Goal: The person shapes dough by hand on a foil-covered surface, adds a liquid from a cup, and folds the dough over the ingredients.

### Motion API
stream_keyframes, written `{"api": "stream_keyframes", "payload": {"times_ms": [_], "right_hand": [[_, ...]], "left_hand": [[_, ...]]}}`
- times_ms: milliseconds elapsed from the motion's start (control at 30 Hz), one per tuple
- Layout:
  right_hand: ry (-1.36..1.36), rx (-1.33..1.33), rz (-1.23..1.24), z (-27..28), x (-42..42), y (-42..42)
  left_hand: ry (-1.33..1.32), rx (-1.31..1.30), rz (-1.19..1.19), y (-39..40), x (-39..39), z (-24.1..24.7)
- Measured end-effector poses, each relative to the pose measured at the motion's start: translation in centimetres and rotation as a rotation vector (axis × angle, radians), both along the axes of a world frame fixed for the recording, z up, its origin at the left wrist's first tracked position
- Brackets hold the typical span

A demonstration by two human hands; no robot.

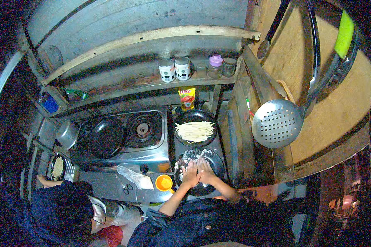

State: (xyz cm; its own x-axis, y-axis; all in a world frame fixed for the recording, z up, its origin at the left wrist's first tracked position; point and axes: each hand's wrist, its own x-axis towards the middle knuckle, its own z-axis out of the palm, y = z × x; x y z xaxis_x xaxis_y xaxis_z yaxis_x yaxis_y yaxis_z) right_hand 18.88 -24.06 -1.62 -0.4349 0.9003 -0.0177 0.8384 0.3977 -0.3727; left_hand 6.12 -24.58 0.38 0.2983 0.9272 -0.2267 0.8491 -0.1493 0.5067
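Observation:
My left hand (190, 175) and my right hand (206, 173) lie side by side, palms down, over a round black plate or pan (217, 160). Their fingers are stretched out and neither hand grips anything. White flour-like powder (190, 153) is scattered over the dark surface and shows around my fingertips. Whatever lies under my palms is hidden. Just beyond, a second round black pan (201, 115) bears a bundle of pale, thin dough strips (195, 131). An orange plastic cup (164, 183) with a handle stands left of my left hand.
Scissors (127, 188) and a clear plastic bag (136, 177) lie on the counter. A two-burner stove (143, 129) carries a black pan (106, 137). A perforated skimmer (278, 123) hangs at right. Cans (174, 69) and jars stand on the shelf. Another person (61, 210) is at left beside more strips (58, 166).

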Motion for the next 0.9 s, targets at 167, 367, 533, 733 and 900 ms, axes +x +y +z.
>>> {"api": "stream_keyframes", "payload": {"times_ms": [167,367,533,733,900], "right_hand": [[-0.121,-0.289,0.131,2.9,0.6,-5.0],[-0.082,0.034,0.024,0.6,1.0,-1.0],[-0.126,0.144,-0.015,-0.2,0.3,0.4],[-0.212,-0.254,0.121,3.1,1.1,-4.2],[-0.34,0.074,0.001,-1.4,1.4,-1.3]], "left_hand": [[0.069,0.039,-0.083,-4.5,-1.3,0.1],[0.23,0.106,-0.068,-1.1,0.0,-0.8],[0.169,0.263,0.058,-0.5,-0.5,-1.5],[0.061,0.348,-0.01,-4.5,-0.3,0.1],[-0.084,0.09,-0.049,-1.6,1.7,0.2]]}}
